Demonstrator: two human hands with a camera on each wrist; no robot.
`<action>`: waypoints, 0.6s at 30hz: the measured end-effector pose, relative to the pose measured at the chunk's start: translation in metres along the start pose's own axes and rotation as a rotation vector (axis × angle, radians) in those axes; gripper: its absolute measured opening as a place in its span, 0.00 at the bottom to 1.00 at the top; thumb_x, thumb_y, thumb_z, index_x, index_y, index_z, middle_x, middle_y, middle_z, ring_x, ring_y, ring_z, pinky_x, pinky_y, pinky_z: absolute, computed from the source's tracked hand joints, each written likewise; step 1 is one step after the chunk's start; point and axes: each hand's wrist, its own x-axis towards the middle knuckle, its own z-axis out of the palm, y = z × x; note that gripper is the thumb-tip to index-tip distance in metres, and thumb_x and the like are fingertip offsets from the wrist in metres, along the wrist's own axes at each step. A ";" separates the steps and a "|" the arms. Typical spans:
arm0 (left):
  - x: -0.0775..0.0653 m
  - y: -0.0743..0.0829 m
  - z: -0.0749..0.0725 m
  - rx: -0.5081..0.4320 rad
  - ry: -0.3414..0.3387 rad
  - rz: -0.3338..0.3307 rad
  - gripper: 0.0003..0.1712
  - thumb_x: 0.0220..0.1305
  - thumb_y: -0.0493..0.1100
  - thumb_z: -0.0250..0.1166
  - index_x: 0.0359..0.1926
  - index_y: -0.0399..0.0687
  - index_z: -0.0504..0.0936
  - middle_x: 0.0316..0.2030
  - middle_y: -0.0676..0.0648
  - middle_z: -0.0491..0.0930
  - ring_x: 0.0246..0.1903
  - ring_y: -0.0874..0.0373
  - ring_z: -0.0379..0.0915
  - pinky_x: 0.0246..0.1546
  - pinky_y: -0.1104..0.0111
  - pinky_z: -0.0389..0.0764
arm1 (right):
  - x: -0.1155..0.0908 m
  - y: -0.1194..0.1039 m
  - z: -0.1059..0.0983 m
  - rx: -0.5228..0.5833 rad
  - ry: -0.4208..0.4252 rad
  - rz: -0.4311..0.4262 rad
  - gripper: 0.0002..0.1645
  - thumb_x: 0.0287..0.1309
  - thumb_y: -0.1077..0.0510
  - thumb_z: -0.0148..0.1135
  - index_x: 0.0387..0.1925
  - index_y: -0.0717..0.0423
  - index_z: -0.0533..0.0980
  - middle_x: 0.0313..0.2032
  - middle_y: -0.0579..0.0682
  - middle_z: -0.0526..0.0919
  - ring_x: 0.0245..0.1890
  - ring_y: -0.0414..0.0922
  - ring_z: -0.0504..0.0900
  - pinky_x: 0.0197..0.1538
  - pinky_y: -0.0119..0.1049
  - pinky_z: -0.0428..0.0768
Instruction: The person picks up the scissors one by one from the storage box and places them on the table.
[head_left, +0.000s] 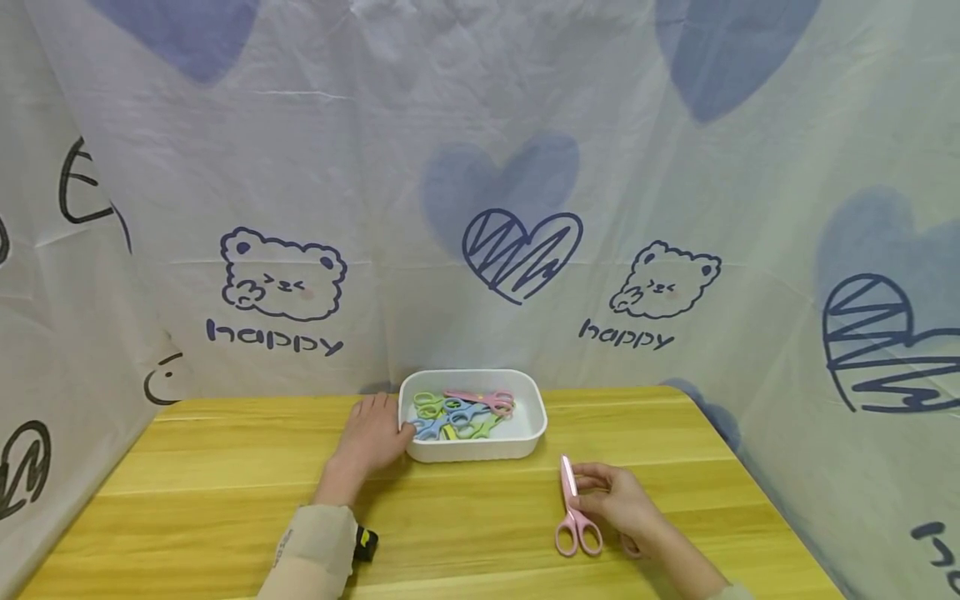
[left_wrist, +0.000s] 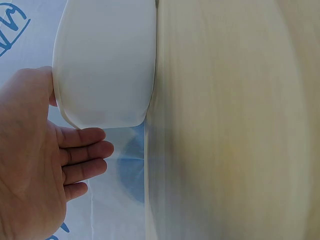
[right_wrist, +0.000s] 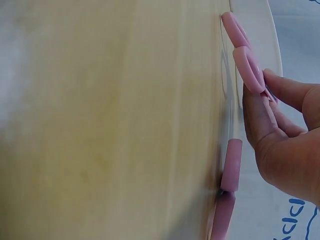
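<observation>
A white plastic box (head_left: pixel 471 451) stands at the back of the table. It holds several scissors, including blue scissors (head_left: pixel 467 412) and another pink pair (head_left: pixel 480 398). My left hand (head_left: pixel 373 435) is at the box's left end, its thumb over the rim and its fingers along the outside, as the left wrist view shows. My right hand (head_left: pixel 618 500) pinches pink scissors (head_left: pixel 573 512) by the blades, handles toward me. Under that hand lies a second pink pair (right_wrist: pixel 231 165), mostly hidden in the head view.
The wood-grain table (head_left: pixel 465 533) runs back to a hanging printed cloth (head_left: pixel 405 208) with hearts and bears. A black object with a yellow mark (head_left: pixel 366 543) sits by my left sleeve.
</observation>
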 end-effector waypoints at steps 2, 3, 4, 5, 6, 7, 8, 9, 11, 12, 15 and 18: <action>0.000 0.000 0.000 -0.005 0.002 0.000 0.31 0.69 0.51 0.58 0.58 0.25 0.73 0.50 0.35 0.74 0.57 0.38 0.66 0.65 0.46 0.65 | -0.001 0.001 -0.001 -0.011 0.001 -0.003 0.36 0.55 0.67 0.75 0.65 0.72 0.73 0.50 0.62 0.85 0.45 0.50 0.86 0.46 0.34 0.85; 0.000 0.000 0.000 -0.007 0.002 -0.001 0.31 0.69 0.51 0.58 0.59 0.25 0.73 0.50 0.35 0.74 0.57 0.38 0.66 0.65 0.45 0.65 | -0.001 0.001 -0.002 -0.006 -0.001 -0.002 0.36 0.55 0.67 0.74 0.65 0.73 0.72 0.50 0.62 0.85 0.45 0.50 0.86 0.46 0.34 0.85; 0.000 0.000 0.000 -0.008 0.002 -0.002 0.32 0.69 0.51 0.58 0.59 0.25 0.72 0.50 0.35 0.74 0.57 0.38 0.66 0.65 0.45 0.65 | -0.001 0.001 -0.002 -0.008 0.000 -0.002 0.36 0.55 0.67 0.74 0.65 0.73 0.72 0.50 0.61 0.85 0.45 0.50 0.86 0.46 0.34 0.85; 0.000 0.000 0.000 -0.007 0.001 -0.002 0.32 0.69 0.51 0.58 0.60 0.25 0.72 0.51 0.35 0.74 0.57 0.38 0.66 0.66 0.45 0.65 | -0.001 0.001 -0.003 -0.004 -0.002 0.003 0.36 0.56 0.67 0.74 0.65 0.73 0.72 0.50 0.61 0.85 0.45 0.50 0.86 0.46 0.34 0.85; 0.000 -0.001 0.000 -0.006 0.000 -0.002 0.33 0.69 0.51 0.58 0.60 0.24 0.72 0.51 0.35 0.74 0.58 0.38 0.66 0.66 0.45 0.65 | -0.001 0.001 -0.003 -0.005 -0.002 0.005 0.36 0.56 0.67 0.74 0.65 0.73 0.72 0.50 0.61 0.85 0.45 0.50 0.86 0.46 0.34 0.85; 0.000 -0.001 0.000 -0.004 -0.002 -0.002 0.33 0.69 0.51 0.58 0.60 0.24 0.72 0.51 0.35 0.74 0.58 0.38 0.66 0.66 0.45 0.65 | -0.001 0.002 -0.003 -0.010 -0.001 0.006 0.36 0.56 0.67 0.74 0.65 0.73 0.72 0.50 0.60 0.85 0.46 0.50 0.86 0.46 0.34 0.85; 0.000 -0.001 0.000 -0.002 -0.004 -0.003 0.33 0.69 0.51 0.58 0.61 0.24 0.72 0.51 0.34 0.74 0.58 0.38 0.66 0.66 0.45 0.65 | -0.001 0.001 -0.004 -0.014 0.001 0.009 0.36 0.56 0.67 0.74 0.65 0.73 0.72 0.50 0.60 0.85 0.46 0.50 0.86 0.46 0.33 0.85; 0.001 -0.001 0.001 0.001 -0.006 -0.003 0.34 0.69 0.52 0.57 0.61 0.24 0.72 0.52 0.34 0.74 0.58 0.38 0.66 0.66 0.45 0.65 | -0.001 0.001 -0.004 -0.022 0.004 0.011 0.35 0.56 0.67 0.74 0.65 0.73 0.72 0.50 0.60 0.85 0.47 0.50 0.86 0.46 0.33 0.84; 0.001 -0.002 0.001 0.006 -0.011 -0.003 0.34 0.70 0.52 0.57 0.61 0.24 0.71 0.52 0.34 0.74 0.58 0.38 0.66 0.66 0.45 0.65 | -0.002 0.001 -0.005 -0.037 0.010 0.013 0.35 0.56 0.67 0.74 0.64 0.73 0.73 0.50 0.60 0.85 0.48 0.51 0.85 0.47 0.33 0.84; 0.001 -0.002 0.001 0.006 -0.014 -0.004 0.34 0.70 0.52 0.57 0.61 0.24 0.71 0.52 0.34 0.73 0.58 0.38 0.66 0.66 0.46 0.65 | -0.002 0.000 -0.005 -0.044 0.012 0.011 0.35 0.56 0.66 0.74 0.64 0.73 0.73 0.51 0.60 0.86 0.49 0.51 0.85 0.48 0.33 0.83; 0.001 -0.002 0.000 0.006 -0.017 -0.005 0.34 0.70 0.52 0.57 0.61 0.25 0.71 0.52 0.35 0.73 0.58 0.38 0.66 0.66 0.45 0.65 | -0.002 -0.001 -0.005 -0.052 0.014 0.008 0.35 0.56 0.66 0.74 0.64 0.73 0.73 0.50 0.60 0.86 0.50 0.52 0.85 0.49 0.34 0.83; 0.001 -0.002 0.001 0.005 -0.016 -0.005 0.34 0.70 0.52 0.57 0.62 0.25 0.72 0.52 0.34 0.74 0.58 0.38 0.66 0.67 0.45 0.64 | -0.003 -0.001 -0.005 -0.055 0.014 0.002 0.35 0.56 0.67 0.73 0.64 0.73 0.73 0.50 0.60 0.86 0.49 0.52 0.85 0.48 0.34 0.84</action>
